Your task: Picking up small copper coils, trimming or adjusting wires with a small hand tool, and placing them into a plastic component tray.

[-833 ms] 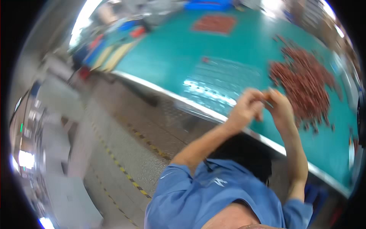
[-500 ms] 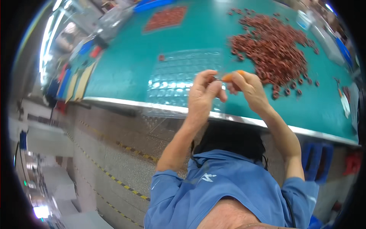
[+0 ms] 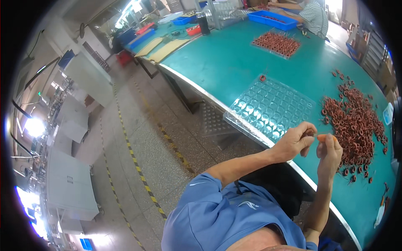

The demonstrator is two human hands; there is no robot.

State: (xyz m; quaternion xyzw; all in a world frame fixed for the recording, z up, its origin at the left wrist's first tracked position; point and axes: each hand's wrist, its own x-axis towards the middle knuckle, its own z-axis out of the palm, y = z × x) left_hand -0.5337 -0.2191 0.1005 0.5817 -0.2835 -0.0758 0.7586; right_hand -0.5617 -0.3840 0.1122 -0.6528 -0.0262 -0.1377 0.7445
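My left hand [image 3: 298,141] is closed, its fingertips pinching a small reddish-brown wire-wound ring [image 3: 309,132], partly hidden by the fingers. Close by on its right, my right hand [image 3: 329,151] grips a small tool with an orange handle [image 3: 322,137]; its thin tip points at the ring. Both hands are above the table's near edge. Just beyond them lies a clear plastic tray [image 3: 268,109] with rows of round pockets. A single ring [image 3: 262,78] sits at its far corner. To the right spreads a heap of similar rings with wire ends [image 3: 356,125].
A filled tray of rings [image 3: 276,44] lies farther back on the green table [image 3: 209,62]. Beyond it are a blue bin [image 3: 272,20] and a person in a striped shirt [image 3: 314,19]. A dark bottle [image 3: 203,24] stands at the far left; a cutter-like tool [image 3: 380,212] lies at right.
My view has swung left and up, bringing the far table and the aisle into sight. The hands stay close together, still holding the ring and the orange-handled tool.
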